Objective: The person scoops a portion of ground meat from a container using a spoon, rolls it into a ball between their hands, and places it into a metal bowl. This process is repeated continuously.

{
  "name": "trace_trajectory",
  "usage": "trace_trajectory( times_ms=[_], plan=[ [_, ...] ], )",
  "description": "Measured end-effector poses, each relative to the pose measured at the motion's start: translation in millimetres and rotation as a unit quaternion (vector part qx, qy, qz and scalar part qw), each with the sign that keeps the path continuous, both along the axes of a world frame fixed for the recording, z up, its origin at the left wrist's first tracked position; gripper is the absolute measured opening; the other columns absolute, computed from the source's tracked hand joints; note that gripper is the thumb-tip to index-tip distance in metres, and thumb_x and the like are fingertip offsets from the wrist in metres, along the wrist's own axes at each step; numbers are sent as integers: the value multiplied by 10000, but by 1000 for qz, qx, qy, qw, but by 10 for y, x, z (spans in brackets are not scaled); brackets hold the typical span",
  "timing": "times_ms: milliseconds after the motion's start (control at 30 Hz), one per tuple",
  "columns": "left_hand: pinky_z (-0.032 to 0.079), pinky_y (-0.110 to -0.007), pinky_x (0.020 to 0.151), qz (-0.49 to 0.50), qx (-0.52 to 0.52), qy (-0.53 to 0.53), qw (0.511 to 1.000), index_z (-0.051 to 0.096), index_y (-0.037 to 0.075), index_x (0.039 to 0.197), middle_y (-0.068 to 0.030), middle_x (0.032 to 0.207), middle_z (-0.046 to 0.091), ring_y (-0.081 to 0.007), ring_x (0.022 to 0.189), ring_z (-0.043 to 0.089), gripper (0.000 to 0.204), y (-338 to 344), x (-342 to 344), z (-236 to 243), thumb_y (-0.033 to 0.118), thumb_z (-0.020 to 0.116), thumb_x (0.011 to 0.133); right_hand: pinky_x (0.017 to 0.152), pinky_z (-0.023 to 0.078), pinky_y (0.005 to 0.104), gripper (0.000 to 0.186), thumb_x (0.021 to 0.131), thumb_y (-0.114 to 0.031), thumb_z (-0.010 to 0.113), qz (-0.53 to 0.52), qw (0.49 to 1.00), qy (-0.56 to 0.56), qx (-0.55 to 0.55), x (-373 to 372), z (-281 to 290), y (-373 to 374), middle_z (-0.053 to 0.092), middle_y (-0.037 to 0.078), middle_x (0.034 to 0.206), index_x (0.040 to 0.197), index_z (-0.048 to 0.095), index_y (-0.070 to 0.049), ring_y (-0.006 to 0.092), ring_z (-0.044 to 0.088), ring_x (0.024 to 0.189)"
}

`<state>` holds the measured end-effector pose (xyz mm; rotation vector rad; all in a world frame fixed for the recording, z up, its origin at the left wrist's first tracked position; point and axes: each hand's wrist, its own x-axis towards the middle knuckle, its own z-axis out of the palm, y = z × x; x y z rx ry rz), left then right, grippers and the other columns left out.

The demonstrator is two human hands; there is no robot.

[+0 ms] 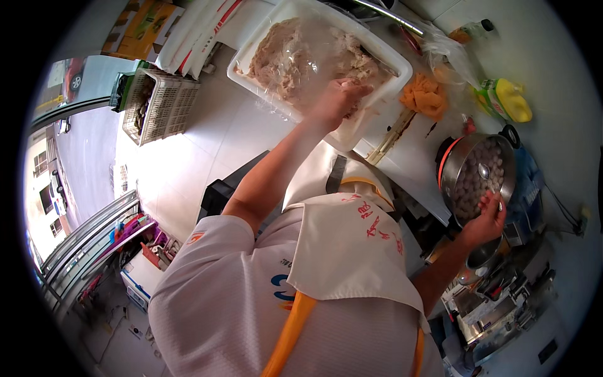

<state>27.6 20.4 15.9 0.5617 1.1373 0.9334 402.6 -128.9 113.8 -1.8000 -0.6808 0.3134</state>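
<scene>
My left hand is closed in a fist over the near right part of a white plastic tub. Pale pink minced meat fills much of the tub, with clear plastic film over part of it. Whatever the fist holds is hidden. To the right, my right hand pinches the handle of a metal spoon at the near rim of a steel pot. The spoon's bowl lies above many small greyish meatballs in the pot.
An orange cloth lies right of the tub, near a yellow-green plastic jug and a bottle. At left stands a white slatted crate. More metal cookware sits below the pot.
</scene>
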Motion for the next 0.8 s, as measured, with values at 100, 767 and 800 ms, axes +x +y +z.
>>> trace_trajectory(
  times_ms=[100, 767, 800],
  plan=[
    [294, -300, 438, -3, 33, 10, 999, 527, 159, 678, 43, 588, 476, -81, 463, 399, 346, -20, -45, -123, 153, 774, 920, 710, 525, 269, 266, 1021, -193, 739, 5, 1000, -5, 7, 19, -2, 7, 788, 140, 966, 1112, 738, 57, 141, 684, 779],
    [291, -268, 465, -43, 18, -59, 997, 549, 161, 655, 55, 584, 479, -53, 495, 380, 383, 41, -111, -22, 225, 780, 954, 703, 508, 256, 259, 1036, -176, 720, 23, 999, 1, 22, -57, 145, 40, 782, 139, 982, 1144, 732, 59, 129, 670, 783],
    [292, -270, 463, -43, 31, -47, 997, 538, 163, 642, 57, 587, 478, -48, 496, 386, 386, 27, -107, -29, 194, 781, 941, 701, 506, 255, 257, 1036, -174, 720, 23, 999, 5, 28, -82, 168, 53, 781, 141, 981, 1144, 731, 59, 129, 667, 782]
  ],
)
